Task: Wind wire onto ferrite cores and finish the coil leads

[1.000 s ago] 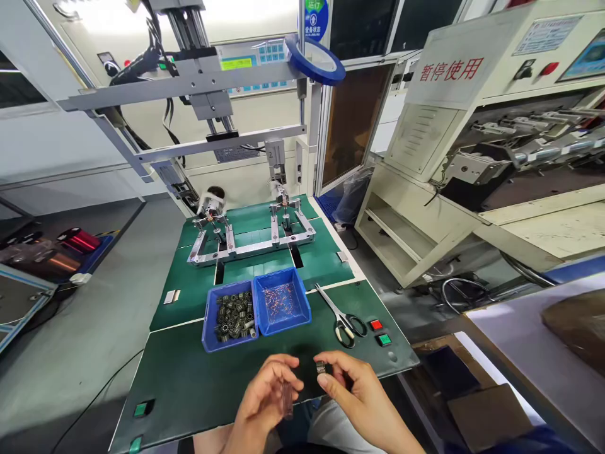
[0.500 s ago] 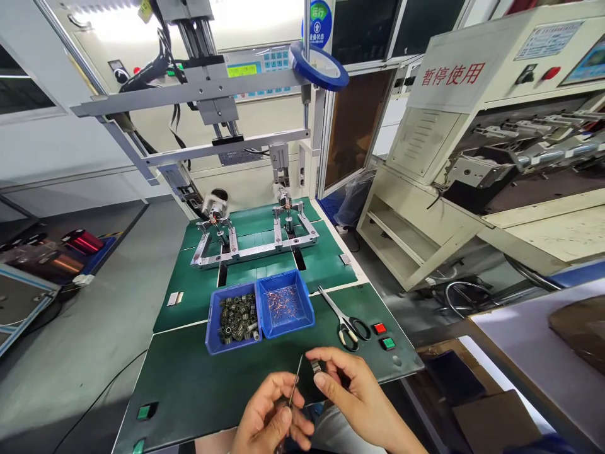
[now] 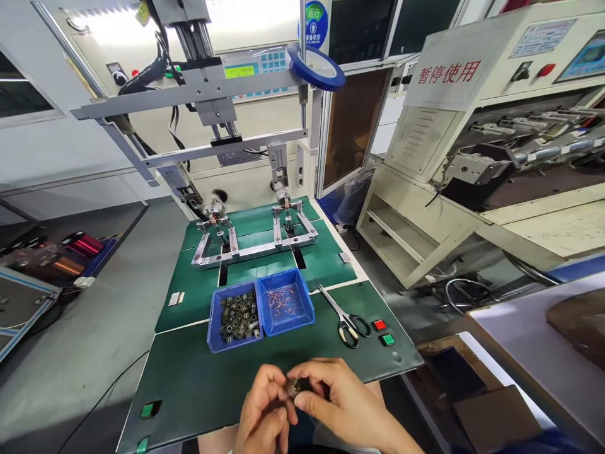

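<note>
My two hands meet over the front edge of the green table. Between thumb and bent fingers, my right hand (image 3: 338, 392) grips a small slotted metal core (image 3: 293, 386). Close against the core are the fingertips of my left hand (image 3: 265, 407), curled round a thin metal rod that is now mostly hidden by the fingers. Whether the rod passes into the core cannot be made out. Just beyond the hands stand a blue bin (image 3: 212, 337) of similar metal cores (image 3: 239, 315) and a second blue bin (image 3: 288, 326) with copper wire scraps (image 3: 282, 300).
Scissors (image 3: 347, 320) lie right of the bins, beside a red button (image 3: 379, 325) and a green button (image 3: 388, 340). Behind the bins is a metal fixture frame (image 3: 255, 251) under a winding machine's crossbar (image 3: 259, 84). Another machine (image 3: 439, 107) stands at the right.
My hands have come together; the right hand moved left, bringing the metal core to the rod in my left hand. The rod's tip, visible before, is now covered.
</note>
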A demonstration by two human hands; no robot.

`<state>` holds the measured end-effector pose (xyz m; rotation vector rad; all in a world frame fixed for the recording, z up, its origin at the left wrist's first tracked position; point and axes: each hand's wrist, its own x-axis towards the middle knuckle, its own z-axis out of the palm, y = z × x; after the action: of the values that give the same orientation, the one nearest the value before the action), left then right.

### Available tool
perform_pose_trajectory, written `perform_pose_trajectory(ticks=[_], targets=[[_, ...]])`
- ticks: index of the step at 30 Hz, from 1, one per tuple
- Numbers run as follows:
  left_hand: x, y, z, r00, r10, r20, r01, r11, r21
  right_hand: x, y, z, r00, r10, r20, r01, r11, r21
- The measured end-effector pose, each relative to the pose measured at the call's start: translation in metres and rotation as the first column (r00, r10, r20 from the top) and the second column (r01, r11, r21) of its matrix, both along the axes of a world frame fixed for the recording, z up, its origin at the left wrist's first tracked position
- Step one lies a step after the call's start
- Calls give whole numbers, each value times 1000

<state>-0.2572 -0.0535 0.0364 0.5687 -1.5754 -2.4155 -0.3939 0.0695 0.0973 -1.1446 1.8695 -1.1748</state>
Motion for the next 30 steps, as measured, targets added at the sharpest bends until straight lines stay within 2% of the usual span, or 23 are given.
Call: perform_pose_trajectory(ticks=[2,4,6,8,10,11,13,14,15,16,17,19,20,21,23,25,27,30], targets=[[-2,2,5,995,98,-14,-97,994,54,4,-2,-1,1000,21,-3,-21,999,32],[-4,1,8,989,139,-44,-134,986,104,6,1,-4,998,57,35,-57,998,-11],[-5,-1,11,985,157,-77,-141,974,179,6,7,-7,985,106,136,-88,987,-134],[-5,-5,14,977,185,-108,-149,949,276,4,18,-7,944,143,299,-49,952,-302],[-5,-11,17,963,236,-128,-178,918,355,1,31,-2,867,119,485,149,865,-479],[-4,-14,18,956,265,-129,-200,905,375,-2,38,1,813,78,577,299,794,-529],[-3,-19,21,941,315,-127,-253,898,360,-10,53,9,685,-22,728,585,613,-532],[-2,-21,23,937,323,-132,-266,906,329,-15,59,11,629,-55,775,674,536,-509],[-1,-22,23,939,314,-140,-264,919,292,-19,65,12,582,-78,810,728,494,-475],[0,-22,24,946,291,-144,-249,935,253,-22,69,11,550,-92,830,747,499,-440],[1,-22,24,955,259,-143,-226,950,214,-24,70,9,541,-102,835,736,537,-412],[2,-18,24,973,192,-126,-175,975,137,-20,66,0,573,-168,802,677,649,-347],[2,-14,24,978,178,-109,-169,982,90,-15,59,-5,620,-228,751,638,703,-313],[2,-10,24,979,182,-92,-180,983,26,-8,51,-10,687,-293,665,599,746,-290],[2,0,26,973,221,-70,-229,962,-146,9,30,-17,845,-375,380,494,820,-290],[3,9,28,962,264,-67,-271,906,-324,23,9,-19,937,-345,48,340,877,-339],[5,15,30,956,288,-57,-281,843,-458,31,-6,-15,932,-313,-183,214,882,-420],[8,19,31,950,311,-29,-274,788,-552,33,-16,-8,904,-329,-273,141,833,-536]])
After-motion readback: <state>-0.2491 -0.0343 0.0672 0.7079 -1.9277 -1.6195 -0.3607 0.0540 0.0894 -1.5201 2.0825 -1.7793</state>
